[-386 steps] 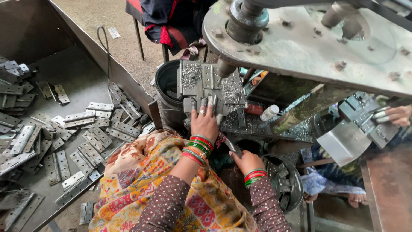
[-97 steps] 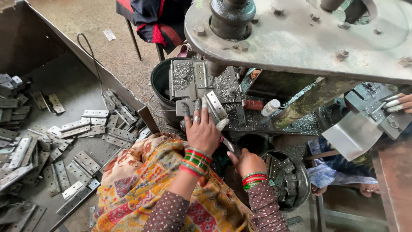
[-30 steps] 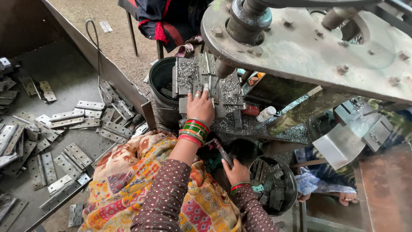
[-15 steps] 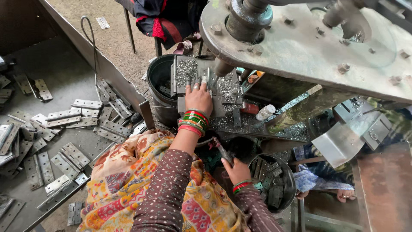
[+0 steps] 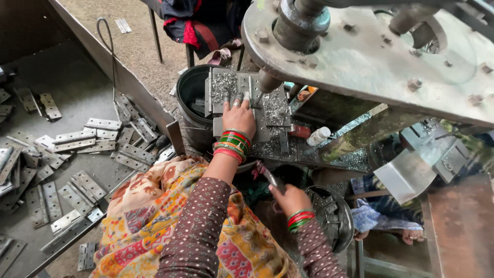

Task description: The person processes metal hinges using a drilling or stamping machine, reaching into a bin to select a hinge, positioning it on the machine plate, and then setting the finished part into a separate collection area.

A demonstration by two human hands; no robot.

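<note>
— Pressing flat on the metal plate point(image 5: 242, 95) under the press point(image 5: 360, 46), the left hand point(image 5: 238, 117) has its fingers spread, gripping nothing.

— And the right hand point(image 5: 289, 198)?

— Closed around a dark tool handle point(image 5: 271, 177), low beside the bowl of parts point(image 5: 337, 219).

— Anything nearby?

— A small white bottle point(image 5: 317, 136) right of the plate; a black bucket point(image 5: 190, 98) left; hinges point(image 5: 92, 144) scattered on the floor

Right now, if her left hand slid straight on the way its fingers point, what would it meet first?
The left hand points up the press bed; it would likely first meet the heap of metal shavings, though depth is unclear.
</note>
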